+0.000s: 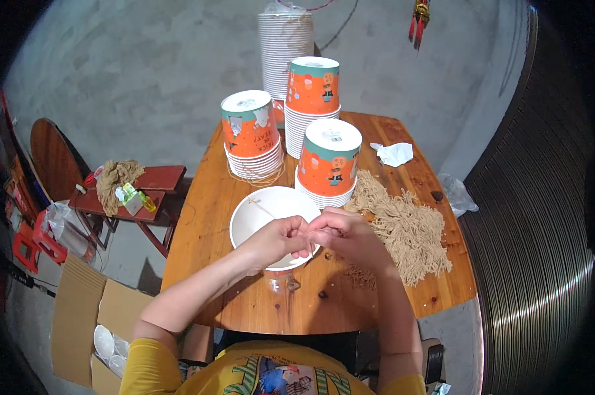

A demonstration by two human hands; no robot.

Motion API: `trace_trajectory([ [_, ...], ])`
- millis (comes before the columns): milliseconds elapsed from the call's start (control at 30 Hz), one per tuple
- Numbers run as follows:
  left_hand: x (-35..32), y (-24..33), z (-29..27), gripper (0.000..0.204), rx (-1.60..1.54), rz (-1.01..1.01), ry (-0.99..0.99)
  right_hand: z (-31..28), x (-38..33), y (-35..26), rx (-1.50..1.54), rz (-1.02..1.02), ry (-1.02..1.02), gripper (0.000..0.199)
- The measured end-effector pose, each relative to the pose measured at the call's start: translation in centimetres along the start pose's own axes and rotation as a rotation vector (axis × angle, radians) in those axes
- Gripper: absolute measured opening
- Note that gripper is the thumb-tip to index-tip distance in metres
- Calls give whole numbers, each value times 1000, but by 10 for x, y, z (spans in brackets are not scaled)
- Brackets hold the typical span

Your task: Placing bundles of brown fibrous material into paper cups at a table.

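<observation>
My left hand point(275, 239) and my right hand point(345, 232) meet over the near rim of an open white paper bowl point(260, 212) on the round wooden table point(205, 224). Their fingers are pinched together; whatever thin thing they pinch is too small to make out. A short piece of tan string lies inside the bowl. A heap of tan string pieces point(406, 227) lies just right of my right hand. Three stacks of upside-down orange and teal paper bowls point(328, 161) stand behind the white bowl.
A tall stack of white bowls point(284, 43) rises at the table's far edge. A crumpled white tissue point(395, 153) lies at the back right. A red stool point(149, 181) with more string stands to the left, an open cardboard box point(90, 316) with lids below it.
</observation>
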State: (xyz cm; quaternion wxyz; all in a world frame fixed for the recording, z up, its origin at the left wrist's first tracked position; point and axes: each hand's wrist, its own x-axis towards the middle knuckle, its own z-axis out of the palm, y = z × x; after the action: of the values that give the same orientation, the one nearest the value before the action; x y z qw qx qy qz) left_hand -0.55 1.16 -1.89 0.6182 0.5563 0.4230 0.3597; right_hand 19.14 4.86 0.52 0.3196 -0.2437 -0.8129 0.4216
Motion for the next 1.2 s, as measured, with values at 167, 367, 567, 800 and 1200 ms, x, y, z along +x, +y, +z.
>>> trace_trajectory([
  [167, -1, 2, 1, 15, -48, -98, 6, 9, 5, 5, -164, 40, 97, 16],
  [367, -1, 3, -1, 14, -97, -125, -49, 17, -9, 29, -93, 238, 271, 13],
  [567, 2, 2, -1, 11, -76, -138, -27, 23, -26, 31, 52, 128, 274, 9],
  [800, 4, 7, 1, 5, -167, -162, -39, 38, -32, 20, -18, 153, 333, 16],
  [1200, 4, 5, -5, 9, -227, -201, -105, 51, -31, 17, -151, -140, 374, 14],
])
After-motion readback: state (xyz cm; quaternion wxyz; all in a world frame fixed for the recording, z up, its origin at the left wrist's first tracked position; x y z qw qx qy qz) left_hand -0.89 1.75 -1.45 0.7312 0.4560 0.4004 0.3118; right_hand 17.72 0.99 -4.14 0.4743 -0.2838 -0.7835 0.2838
